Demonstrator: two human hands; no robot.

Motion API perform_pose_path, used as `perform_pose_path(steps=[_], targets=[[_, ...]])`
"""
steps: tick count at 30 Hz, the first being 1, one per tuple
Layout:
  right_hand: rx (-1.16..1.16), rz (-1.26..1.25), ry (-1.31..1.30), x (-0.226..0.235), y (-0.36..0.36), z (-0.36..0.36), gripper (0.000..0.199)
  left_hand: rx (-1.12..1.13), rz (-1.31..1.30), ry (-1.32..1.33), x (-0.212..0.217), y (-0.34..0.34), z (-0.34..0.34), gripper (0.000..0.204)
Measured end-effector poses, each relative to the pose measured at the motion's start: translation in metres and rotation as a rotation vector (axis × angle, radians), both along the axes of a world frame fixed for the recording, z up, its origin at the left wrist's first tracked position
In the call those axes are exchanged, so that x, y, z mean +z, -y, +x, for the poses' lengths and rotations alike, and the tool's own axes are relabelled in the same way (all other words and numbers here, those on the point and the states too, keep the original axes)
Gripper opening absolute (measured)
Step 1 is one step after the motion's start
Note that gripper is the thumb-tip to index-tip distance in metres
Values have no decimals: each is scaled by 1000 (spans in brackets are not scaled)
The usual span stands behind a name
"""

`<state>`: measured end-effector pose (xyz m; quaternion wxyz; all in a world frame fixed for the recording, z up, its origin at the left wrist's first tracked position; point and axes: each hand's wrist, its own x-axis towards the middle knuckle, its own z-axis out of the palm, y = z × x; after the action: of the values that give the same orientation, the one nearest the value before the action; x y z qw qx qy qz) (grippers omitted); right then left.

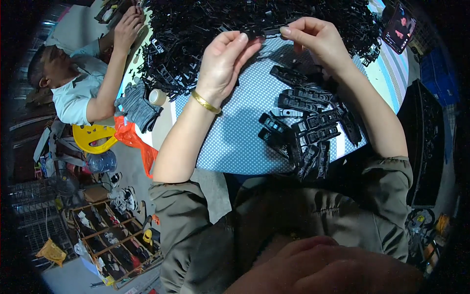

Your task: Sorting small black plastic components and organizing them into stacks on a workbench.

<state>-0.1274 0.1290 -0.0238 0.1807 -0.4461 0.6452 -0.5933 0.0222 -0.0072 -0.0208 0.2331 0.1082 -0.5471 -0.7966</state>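
Observation:
My left hand (221, 64), with a gold bangle at its wrist, pinches one end of a small black plastic part (254, 33) at the near edge of a big heap of black parts (181, 29). At the part's other end, the thumb and fingers of my right hand (320, 43) are closed on a thin dark piece. Whether these are one part or two joined ones, I cannot tell. Below my right forearm lies a loose pile of long black clip-like pieces (313, 120) on the dotted blue-white tablecloth (227, 132).
At the table's left, a co-worker's hand (128, 28) is by the heap. Grey gloves (134, 105), a tape roll (156, 97) and a red plastic bag (134, 139) lie along that edge, beside a yellow stool (93, 137). A phone (399, 29) stands at the far right.

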Motion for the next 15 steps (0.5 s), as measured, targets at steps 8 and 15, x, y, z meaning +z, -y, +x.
perform_pose_path(steps=[8, 15], targets=[[-165, -45, -178, 0, -1, 11, 22, -59, 54, -42, -1, -4, 2, 17], [-118, 32, -230, 3, -2, 9, 21, -106, -108, 35, -3, 0, 2, 15]])
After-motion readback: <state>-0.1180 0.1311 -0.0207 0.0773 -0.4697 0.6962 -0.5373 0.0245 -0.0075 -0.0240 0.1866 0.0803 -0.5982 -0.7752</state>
